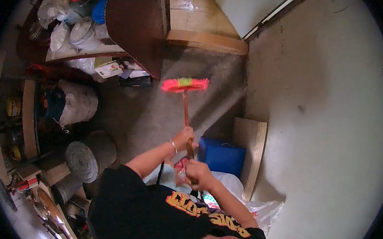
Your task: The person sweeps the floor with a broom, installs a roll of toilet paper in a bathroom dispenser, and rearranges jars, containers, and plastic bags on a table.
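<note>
A broom with pink and yellow-green bristles (197, 85) reaches out in front of me, its head at the floor in the middle of the view. My left hand (184, 139), with a bangle at the wrist, is closed around the wooden handle (186, 110) partway down. Nearer my body, my right hand (199, 173) grips the upper part of the same handle. The handle runs almost straight ahead, leaning slightly left.
A doorway with a raised sill (208, 40) lies ahead. At left are a shelf unit (134, 22) full of bags and tubs, a sack-covered container (78, 102) and a metal drum (82, 161). A blue box (221, 155) and boards (256, 155) stand by the right wall (324, 129).
</note>
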The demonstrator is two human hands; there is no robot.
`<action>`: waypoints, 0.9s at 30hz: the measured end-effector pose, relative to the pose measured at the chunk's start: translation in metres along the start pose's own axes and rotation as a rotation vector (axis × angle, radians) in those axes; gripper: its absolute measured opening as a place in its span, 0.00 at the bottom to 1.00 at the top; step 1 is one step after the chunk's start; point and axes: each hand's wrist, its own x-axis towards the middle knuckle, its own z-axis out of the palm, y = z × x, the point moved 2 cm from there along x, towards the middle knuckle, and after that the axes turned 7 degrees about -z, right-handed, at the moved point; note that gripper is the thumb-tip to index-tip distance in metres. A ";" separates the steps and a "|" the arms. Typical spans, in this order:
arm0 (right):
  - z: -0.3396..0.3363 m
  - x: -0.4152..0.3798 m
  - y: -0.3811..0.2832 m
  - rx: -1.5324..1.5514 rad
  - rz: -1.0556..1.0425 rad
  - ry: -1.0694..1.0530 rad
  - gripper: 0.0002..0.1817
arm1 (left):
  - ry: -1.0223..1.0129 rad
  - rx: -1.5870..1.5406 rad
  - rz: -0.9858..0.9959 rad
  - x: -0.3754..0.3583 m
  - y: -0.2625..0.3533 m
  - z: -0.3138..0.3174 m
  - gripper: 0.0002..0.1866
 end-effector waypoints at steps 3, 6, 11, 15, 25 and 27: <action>-0.019 -0.022 -0.042 0.086 -0.002 0.077 0.12 | 0.057 -0.066 -0.099 -0.003 0.072 -0.008 0.19; -0.068 -0.019 -0.072 0.100 0.061 0.239 0.09 | 0.174 -0.083 -0.111 0.016 0.107 0.002 0.20; -0.091 0.007 -0.037 -0.163 -0.017 0.220 0.10 | 0.209 0.055 0.009 0.099 0.068 -0.001 0.17; -0.070 0.048 0.083 -0.195 -0.097 0.313 0.10 | 0.114 0.130 -0.173 0.159 -0.024 -0.027 0.16; 0.016 -0.045 -0.034 0.140 -0.098 -0.017 0.13 | -0.036 0.147 -0.316 -0.075 0.047 0.019 0.13; 0.020 -0.057 -0.048 0.230 -0.119 -0.131 0.15 | -0.059 0.164 -0.328 -0.115 0.062 0.025 0.16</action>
